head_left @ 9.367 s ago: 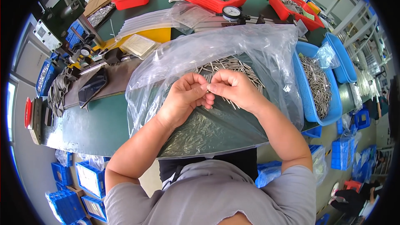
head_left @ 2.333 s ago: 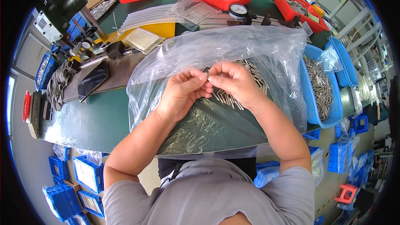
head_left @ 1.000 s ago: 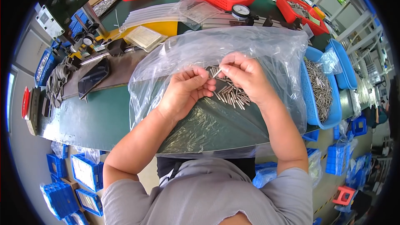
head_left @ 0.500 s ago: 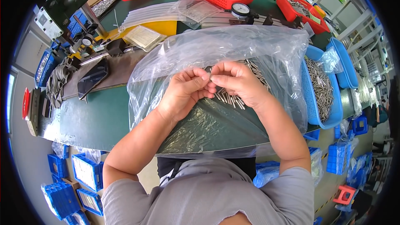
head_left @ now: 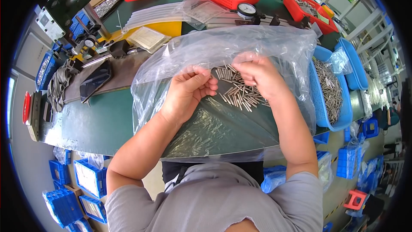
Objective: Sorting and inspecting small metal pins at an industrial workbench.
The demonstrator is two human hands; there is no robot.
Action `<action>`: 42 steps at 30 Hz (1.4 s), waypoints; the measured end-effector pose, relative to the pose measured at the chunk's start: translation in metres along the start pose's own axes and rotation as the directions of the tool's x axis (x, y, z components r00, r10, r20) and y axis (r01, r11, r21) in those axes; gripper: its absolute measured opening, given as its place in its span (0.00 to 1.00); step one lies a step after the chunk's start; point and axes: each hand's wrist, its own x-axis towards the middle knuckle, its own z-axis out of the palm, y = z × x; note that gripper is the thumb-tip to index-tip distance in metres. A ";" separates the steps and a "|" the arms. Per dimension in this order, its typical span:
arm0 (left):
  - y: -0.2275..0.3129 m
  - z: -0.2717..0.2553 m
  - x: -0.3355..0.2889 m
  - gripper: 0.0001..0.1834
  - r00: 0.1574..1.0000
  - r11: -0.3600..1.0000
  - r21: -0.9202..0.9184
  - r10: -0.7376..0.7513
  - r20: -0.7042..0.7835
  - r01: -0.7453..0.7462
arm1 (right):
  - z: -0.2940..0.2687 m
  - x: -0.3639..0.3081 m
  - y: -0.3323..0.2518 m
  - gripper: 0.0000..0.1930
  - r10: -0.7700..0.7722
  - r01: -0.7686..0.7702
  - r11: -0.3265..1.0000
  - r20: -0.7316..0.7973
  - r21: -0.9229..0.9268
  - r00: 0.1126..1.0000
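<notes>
A loose pile of small metal pins (head_left: 240, 95) lies on the clear plastic bag (head_left: 201, 139), which is spread over the green table. My left hand (head_left: 189, 91) is held at the left side of the pile with thumb and forefinger pinched together. Whatever sits between those fingertips is too small to make out. Over the right part of the pile is my right hand (head_left: 262, 77), its fingers curled and closed near the raised film of the bag. Its fingertips are partly blurred, and I cannot see what they hold. A gap separates the two hands.
A blue basket (head_left: 316, 99) full of metal pins stands at the right. Red baskets (head_left: 234, 2) line the back, near a dial gauge (head_left: 246, 10). At the left are a phone (head_left: 95, 79), a grey cloth (head_left: 61, 85) and a measuring stand (head_left: 96, 19).
The hands were together at the fingertips and have come apart. My right hand has moved right and slightly away from me, uncovering more pins; my left hand has barely moved.
</notes>
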 end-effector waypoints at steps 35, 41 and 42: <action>0.000 0.002 -0.001 0.06 0.991 0.979 0.174 -0.118 0.057 0.107 | 0.024 -0.015 0.000 0.05 -0.260 0.301 0.726 0.158 -0.618 0.953; 0.000 -0.001 -0.001 0.06 0.982 0.989 0.062 -0.140 0.128 0.133 | 0.027 -0.008 0.010 0.07 -0.254 0.308 0.876 0.187 -0.371 0.949; 0.000 -0.001 -0.002 0.06 0.982 0.989 0.062 -0.138 0.127 0.131 | 0.028 -0.008 0.009 0.07 -0.254 0.308 0.876 0.188 -0.371 0.949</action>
